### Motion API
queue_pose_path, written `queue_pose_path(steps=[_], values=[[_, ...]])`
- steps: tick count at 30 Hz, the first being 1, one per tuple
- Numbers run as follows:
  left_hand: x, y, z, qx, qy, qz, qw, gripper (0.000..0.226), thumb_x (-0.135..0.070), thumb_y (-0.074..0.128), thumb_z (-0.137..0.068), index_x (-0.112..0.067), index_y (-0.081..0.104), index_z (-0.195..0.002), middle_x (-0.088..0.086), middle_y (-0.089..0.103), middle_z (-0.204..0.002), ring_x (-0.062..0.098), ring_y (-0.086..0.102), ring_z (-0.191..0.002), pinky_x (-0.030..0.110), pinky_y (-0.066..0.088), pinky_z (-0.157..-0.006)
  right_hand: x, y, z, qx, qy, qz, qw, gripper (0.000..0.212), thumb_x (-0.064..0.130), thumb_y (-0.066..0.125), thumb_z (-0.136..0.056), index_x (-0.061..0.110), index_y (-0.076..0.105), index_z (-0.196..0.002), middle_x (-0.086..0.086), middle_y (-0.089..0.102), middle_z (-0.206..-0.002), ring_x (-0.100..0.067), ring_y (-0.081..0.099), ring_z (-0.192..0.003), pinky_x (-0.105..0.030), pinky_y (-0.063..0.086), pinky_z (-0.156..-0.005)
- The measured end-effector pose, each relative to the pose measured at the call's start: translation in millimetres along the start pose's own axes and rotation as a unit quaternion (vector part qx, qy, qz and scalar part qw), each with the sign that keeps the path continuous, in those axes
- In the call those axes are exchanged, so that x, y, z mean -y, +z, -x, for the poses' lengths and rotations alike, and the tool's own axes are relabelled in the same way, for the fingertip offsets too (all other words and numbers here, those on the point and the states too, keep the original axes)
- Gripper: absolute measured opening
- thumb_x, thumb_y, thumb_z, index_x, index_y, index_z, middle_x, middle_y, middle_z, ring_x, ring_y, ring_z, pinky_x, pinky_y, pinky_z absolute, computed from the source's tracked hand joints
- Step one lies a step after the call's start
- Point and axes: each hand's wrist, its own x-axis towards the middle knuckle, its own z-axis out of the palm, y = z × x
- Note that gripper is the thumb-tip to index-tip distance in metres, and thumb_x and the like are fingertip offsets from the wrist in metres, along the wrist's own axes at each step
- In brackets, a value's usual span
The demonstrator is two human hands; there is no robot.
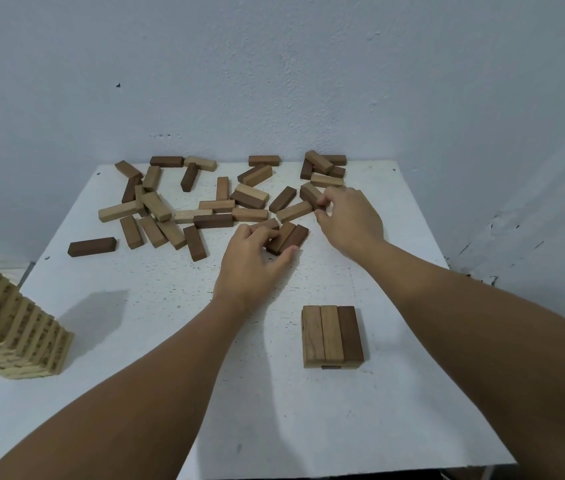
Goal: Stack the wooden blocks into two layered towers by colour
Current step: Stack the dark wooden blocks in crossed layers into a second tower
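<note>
Several loose wooden blocks [177, 206], light and dark brown, lie scattered over the far half of the white table [156, 341]. My left hand [253, 261] grips a pair of dark blocks [289, 237] lying side by side, thumb on their near end. My right hand [348, 218] pinches the end of a dark block [310, 195] at the pile's right side. A low brown stack [332, 336], three blocks across its top layer, stands on the table near me on the right. A tall tower of pale blocks [14, 330] rises at the table's left edge.
A bluish wall [274, 81] stands directly behind the table, touching the farthest blocks. A single dark block [92, 246] lies apart at the left. Bare table surface lies between the pile and the low stack.
</note>
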Motion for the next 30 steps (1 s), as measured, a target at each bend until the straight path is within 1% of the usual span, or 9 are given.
queue_pose_path(steps=[3,6,10,14,17,21,24,27,30], values=[[1,0,-1,0.002,0.002,-0.002,1.0,0.049,-0.054,0.073,-0.089,-0.027,0.069,-0.13,-0.01,0.054,-0.113,0.002,0.051,-0.1,0.013,0.038,-0.078,-5,-2,10,-0.013,-0.004,-0.008,1.0,0.012,0.031,0.063,-0.099,0.025,0.063,-0.109,0.004,0.052,-0.106,-0.022,0.057,-0.101,-0.036,0.049,-0.071],[2,0,-1,0.0,-0.002,-0.006,1.0,0.05,-0.055,0.073,-0.089,-0.027,0.069,-0.13,-0.01,0.054,-0.112,0.002,0.051,-0.099,0.012,0.037,-0.078,-7,-3,17,0.006,-0.005,-0.004,1.0,0.024,0.035,0.063,-0.1,0.026,0.061,-0.122,-0.001,0.053,-0.121,-0.021,0.058,-0.103,-0.039,0.053,-0.078],[3,0,-2,-0.007,0.006,-0.015,1.0,0.049,-0.055,0.073,-0.089,-0.026,0.07,-0.129,-0.011,0.058,-0.116,0.001,0.051,-0.096,0.013,0.039,-0.078,-11,-1,23,-0.003,0.016,0.001,1.0,0.014,0.035,0.062,-0.099,0.026,0.067,-0.109,0.0,0.054,-0.124,-0.022,0.062,-0.099,-0.039,0.054,-0.076],[2,0,-2,-0.003,0.011,-0.021,1.0,0.05,-0.053,0.073,-0.089,-0.026,0.07,-0.131,-0.01,0.06,-0.117,0.004,0.052,-0.097,0.021,0.043,-0.081,-13,-2,30,0.025,-0.026,-0.007,0.999,0.047,0.039,0.06,-0.098,0.041,0.051,-0.143,-0.001,0.047,-0.138,-0.02,0.053,-0.118,-0.044,0.053,-0.09],[3,0,-2,-0.005,0.012,-0.022,1.0,0.052,-0.054,0.074,-0.089,-0.027,0.069,-0.133,-0.01,0.06,-0.118,0.003,0.051,-0.096,0.021,0.043,-0.082,-12,-1,27,0.052,-0.044,0.041,0.997,0.049,0.038,0.055,-0.102,0.044,0.047,-0.15,0.0,0.048,-0.143,-0.019,0.051,-0.125,-0.045,0.048,-0.095],[4,1,-3,-0.007,0.021,-0.025,0.999,0.053,-0.054,0.074,-0.088,-0.025,0.07,-0.132,-0.009,0.063,-0.126,0.003,0.053,-0.101,0.015,0.041,-0.08,-9,0,32,0.008,-0.051,0.034,0.998,0.029,0.042,0.059,-0.101,0.033,0.065,-0.127,0.005,0.067,-0.114,-0.021,0.064,-0.103,-0.047,0.051,-0.092],[5,2,-4,-0.007,0.025,-0.028,0.999,0.052,-0.055,0.074,-0.088,-0.024,0.071,-0.13,-0.009,0.063,-0.129,0.002,0.054,-0.102,0.008,0.037,-0.078,-10,-2,39,-0.007,-0.037,0.012,0.999,0.016,0.04,0.061,-0.1,0.029,0.063,-0.111,0.012,0.07,-0.096,-0.017,0.067,-0.092,-0.046,0.052,-0.089],[6,3,-5,-0.005,0.03,-0.032,0.999,0.052,-0.056,0.075,-0.087,-0.024,0.072,-0.127,-0.01,0.065,-0.127,0.002,0.058,-0.096,0.01,0.04,-0.076,-10,-2,49,0.009,0.016,-0.065,0.998,0.014,0.042,0.06,-0.101,0.03,0.059,-0.108,0.018,0.066,-0.081,-0.012,0.067,-0.08,-0.044,0.056,-0.086],[5,3,-5,-0.01,0.041,-0.034,0.999,0.047,-0.056,0.076,-0.085,-0.026,0.075,-0.12,-0.011,0.068,-0.114,0.003,0.059,-0.09,0.013,0.041,-0.073,-8,-1,59,0.03,0.023,-0.115,0.993,0.02,0.048,0.062,-0.099,0.035,0.062,-0.114,0.016,0.068,-0.078,-0.007,0.065,-0.078,-0.042,0.055,-0.086]])
